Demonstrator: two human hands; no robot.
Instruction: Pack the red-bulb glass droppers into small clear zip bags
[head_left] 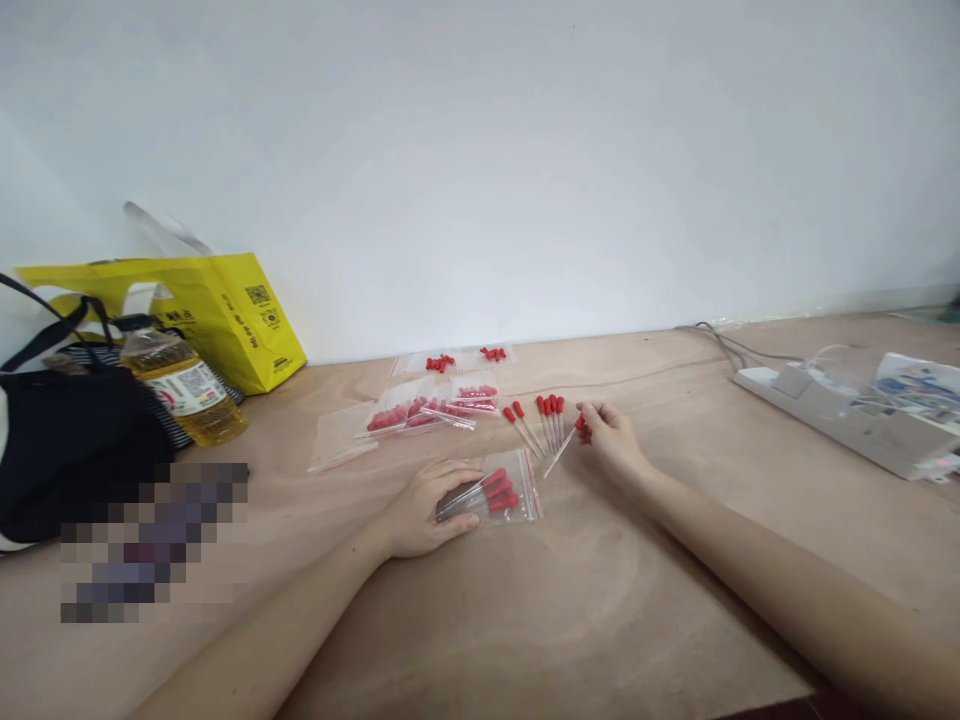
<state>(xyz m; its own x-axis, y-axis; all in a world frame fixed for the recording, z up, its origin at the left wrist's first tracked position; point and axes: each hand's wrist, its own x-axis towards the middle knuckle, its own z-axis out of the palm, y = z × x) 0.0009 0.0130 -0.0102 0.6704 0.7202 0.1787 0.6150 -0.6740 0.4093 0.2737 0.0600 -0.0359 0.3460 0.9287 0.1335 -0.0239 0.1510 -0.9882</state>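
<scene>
My left hand (435,508) rests on the table around the closed end of a clear zip bag (521,480), thumb and fingers on its plastic. Several red-bulbed droppers (501,488) lie inside that bag. My right hand (609,438) pinches one dropper (560,452) by its red bulb, its clear tip slanting down to the left. Between the hands, several loose droppers (551,408) lie side by side, with two more (519,415) just left of them. Behind my left hand are filled bags of droppers (420,410).
Bags with small red bulbs (441,362) lie near the wall. At the left are a yellow bag (247,320), an oil bottle (187,385) and a black bag (75,450). A white power strip (840,415) with cables is at the right. Flat clear bags (341,440) lie left of centre.
</scene>
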